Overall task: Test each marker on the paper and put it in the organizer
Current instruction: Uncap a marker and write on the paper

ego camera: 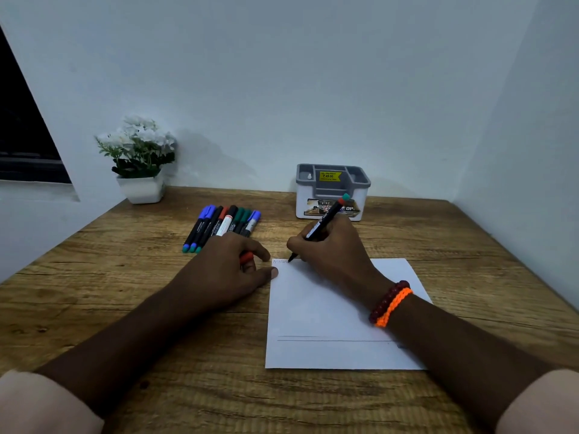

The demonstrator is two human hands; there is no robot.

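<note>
Presently the right hand [329, 245] pinches 1 uncapped marker [324, 222] low on its barrel, the tip touching the far left corner of the paper [326, 311], where a short red zigzag [280, 261] is visible. The left hand [232, 264] rests at the paper's left edge, fingers curled round a red cap [246, 257], thumb touching the sheet's margin. A row of capped markers [222, 227] lies on the wooden table [125, 277], left of the paper and just beyond the left hand; their exact number is hard to tell, perhaps 7. The organizer [332, 191], a grey and white box with open compartments, stands far on the table against the wall, beyond the right hand. A potted plant [139, 158] sits at the far left. By appearance the marker is light, stiff and smooth-barrelled, so a 3-finger grip near the tip suits writing, while a mid-barrel hold would suit dropping it upright into a compartment. The thin paper probably slides easily, hence the steadying left thumb.
</note>
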